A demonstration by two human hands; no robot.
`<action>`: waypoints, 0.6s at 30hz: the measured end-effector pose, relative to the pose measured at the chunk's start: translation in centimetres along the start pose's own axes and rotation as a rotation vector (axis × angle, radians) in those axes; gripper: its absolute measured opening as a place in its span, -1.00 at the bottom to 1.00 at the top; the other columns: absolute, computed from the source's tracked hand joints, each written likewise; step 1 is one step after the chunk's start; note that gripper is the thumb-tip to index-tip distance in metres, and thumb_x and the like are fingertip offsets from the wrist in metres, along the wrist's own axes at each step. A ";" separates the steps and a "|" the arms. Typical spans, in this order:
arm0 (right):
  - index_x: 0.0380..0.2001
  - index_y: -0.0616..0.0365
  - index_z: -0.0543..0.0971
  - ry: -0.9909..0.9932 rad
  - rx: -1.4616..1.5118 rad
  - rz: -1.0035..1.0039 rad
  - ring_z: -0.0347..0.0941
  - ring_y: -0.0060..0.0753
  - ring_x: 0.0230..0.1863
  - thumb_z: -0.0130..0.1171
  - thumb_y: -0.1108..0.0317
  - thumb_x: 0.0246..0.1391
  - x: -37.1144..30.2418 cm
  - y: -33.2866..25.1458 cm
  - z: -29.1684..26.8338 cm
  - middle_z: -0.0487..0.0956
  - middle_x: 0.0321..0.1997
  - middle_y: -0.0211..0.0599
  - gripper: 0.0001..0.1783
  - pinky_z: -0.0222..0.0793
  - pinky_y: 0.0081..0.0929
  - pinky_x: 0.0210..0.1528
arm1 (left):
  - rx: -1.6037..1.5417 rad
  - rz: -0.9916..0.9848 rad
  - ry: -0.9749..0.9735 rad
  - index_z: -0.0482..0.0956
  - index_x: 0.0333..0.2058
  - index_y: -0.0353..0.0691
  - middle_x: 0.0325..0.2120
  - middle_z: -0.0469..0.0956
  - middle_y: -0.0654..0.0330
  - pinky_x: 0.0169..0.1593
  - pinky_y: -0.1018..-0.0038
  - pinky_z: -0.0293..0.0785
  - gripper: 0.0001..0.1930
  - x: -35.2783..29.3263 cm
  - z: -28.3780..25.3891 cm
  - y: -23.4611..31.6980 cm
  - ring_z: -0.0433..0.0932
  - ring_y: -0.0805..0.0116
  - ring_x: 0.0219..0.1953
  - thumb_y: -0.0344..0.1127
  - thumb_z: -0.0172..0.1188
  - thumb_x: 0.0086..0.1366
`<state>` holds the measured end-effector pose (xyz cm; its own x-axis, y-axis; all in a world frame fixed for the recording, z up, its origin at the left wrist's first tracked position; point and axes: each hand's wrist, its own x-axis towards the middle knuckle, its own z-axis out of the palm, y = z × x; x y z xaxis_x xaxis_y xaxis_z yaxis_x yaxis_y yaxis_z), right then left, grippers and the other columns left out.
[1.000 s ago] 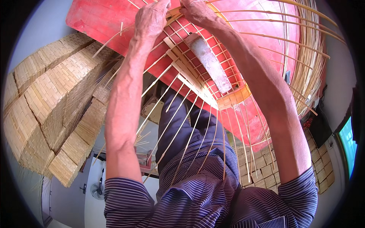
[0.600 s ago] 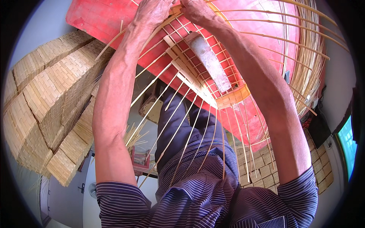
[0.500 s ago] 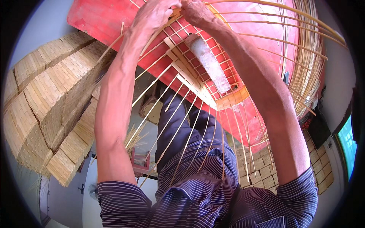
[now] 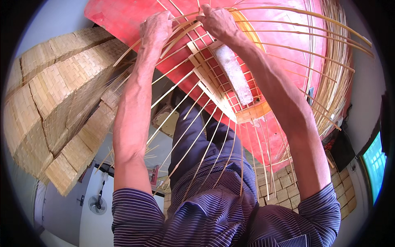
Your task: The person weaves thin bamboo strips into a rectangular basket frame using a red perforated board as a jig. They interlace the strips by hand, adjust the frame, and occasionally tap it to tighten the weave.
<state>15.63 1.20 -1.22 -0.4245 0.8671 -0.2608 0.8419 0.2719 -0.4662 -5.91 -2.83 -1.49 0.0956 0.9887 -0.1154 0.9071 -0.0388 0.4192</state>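
A half-woven basket base [image 4: 252, 112] of crossed bamboo strips lies on the red tabletop [image 4: 119, 20], its loose strip ends fanning out all round. On its grid rests a long, worn whitish block [image 4: 233, 74]. At the base's far side, my left hand [image 4: 156, 31] is closed in a fist round a thin bamboo strip [image 4: 183, 16]. The strip runs across toward my right hand [image 4: 218, 24], which pinches it beside the curved rim band. My right fingertips are partly hidden by the hand itself. Several strip ends [image 4: 177, 86] stick out toward my body.
Stacked woven bamboo pieces [image 4: 70, 94] stand at the left. A thick bundle of thin strips [image 4: 332, 61] lies along the table's right side. Below the left stack are a fan [image 4: 98, 204] and a door [image 4: 68, 210]. Flat woven pieces [image 4: 279, 185] lie on the floor at lower right.
My hands, close together before, are now apart: the left has moved down, with the strip showing between them. The view has shifted slightly, and the block lies as before on the grid.
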 end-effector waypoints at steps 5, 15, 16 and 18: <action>-0.15 0.10 0.62 -0.008 0.054 -0.022 0.60 0.07 -0.18 0.14 0.03 0.21 1.9 1.5 2.4 0.66 -0.32 -0.05 -0.63 0.47 -0.02 -0.12 | 0.096 -0.264 -0.185 0.55 -0.28 -0.23 -0.41 0.65 -0.06 -0.26 0.01 0.55 -0.79 -1.2 0.0 3.7 0.65 -0.12 -0.29 -0.24 0.01 0.38; -0.20 0.13 0.62 -0.060 0.094 -0.038 0.60 0.06 -0.24 0.21 0.00 0.15 2.5 3.1 2.5 0.65 -0.36 -0.01 -0.60 0.46 -0.02 -0.14 | -1.405 -0.884 -0.022 0.42 0.20 -0.25 -0.13 0.62 0.14 -0.18 0.40 0.61 -0.48 -2.6 1.8 1.7 0.64 0.39 -0.30 -0.18 0.25 0.34; -0.21 0.12 0.62 -0.066 0.105 -0.055 0.60 0.05 -0.25 0.24 0.00 0.12 2.6 3.2 2.4 0.65 -0.37 -0.03 -0.60 0.46 -0.04 -0.15 | -1.434 -0.791 -0.031 0.38 0.22 -0.25 -0.17 0.62 0.15 -0.18 0.40 0.60 -0.42 -2.7 2.1 0.8 0.63 0.38 -0.29 -0.16 0.29 0.29; -0.23 0.12 0.62 -0.070 0.110 -0.034 0.60 0.05 -0.25 0.24 0.01 0.12 2.3 3.0 2.3 0.65 -0.37 -0.02 -0.61 0.46 -0.04 -0.15 | -1.276 -0.757 -0.102 0.41 0.21 -0.24 -0.19 0.62 0.15 -0.17 0.40 0.59 -0.39 -2.4 2.4 0.4 0.62 0.39 -0.28 -0.08 0.32 0.26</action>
<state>16.42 3.07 -5.19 -0.4776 0.8257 -0.3001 0.7868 0.2500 -0.5643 -4.80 -5.62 -3.24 -0.1467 0.6994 -0.6995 -0.2041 0.6706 0.7132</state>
